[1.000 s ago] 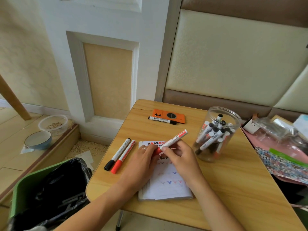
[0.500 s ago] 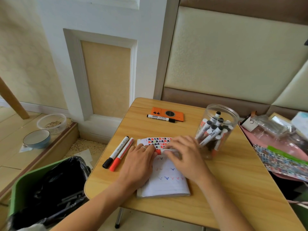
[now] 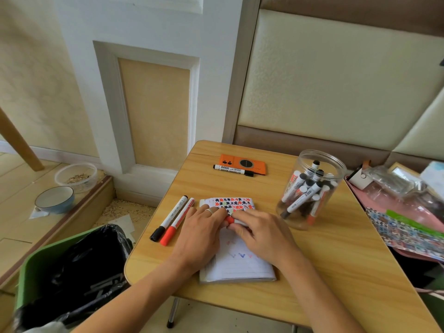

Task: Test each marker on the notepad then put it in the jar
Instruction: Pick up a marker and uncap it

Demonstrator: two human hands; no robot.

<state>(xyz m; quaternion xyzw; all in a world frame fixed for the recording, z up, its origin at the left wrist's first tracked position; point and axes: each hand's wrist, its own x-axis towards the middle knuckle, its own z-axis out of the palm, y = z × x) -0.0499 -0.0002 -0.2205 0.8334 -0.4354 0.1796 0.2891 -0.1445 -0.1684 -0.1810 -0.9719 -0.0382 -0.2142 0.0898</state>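
A red-capped marker (image 3: 231, 220) lies nearly flat over the open notepad (image 3: 236, 267), held between both hands. My right hand (image 3: 260, 234) wraps its white barrel, most of which is hidden. My left hand (image 3: 203, 234) pinches the red cap end. The notepad page shows small red and blue check marks. A clear plastic jar (image 3: 312, 191) holding several markers stands upright to the right of the pad. Left of the pad lie a black-capped marker (image 3: 169, 218) and a red-capped marker (image 3: 178, 222), side by side.
Another black marker (image 3: 233, 169) rests against an orange phone (image 3: 242, 163) at the table's far side. A green bin with a black liner (image 3: 72, 272) stands at the left below the table edge. Bags and patterned paper (image 3: 406, 227) crowd the right.
The red marker went from raised and tilted toward the jar to lying low over the notepad, my right hand closing over its barrel. My left hand stays at the cap end.
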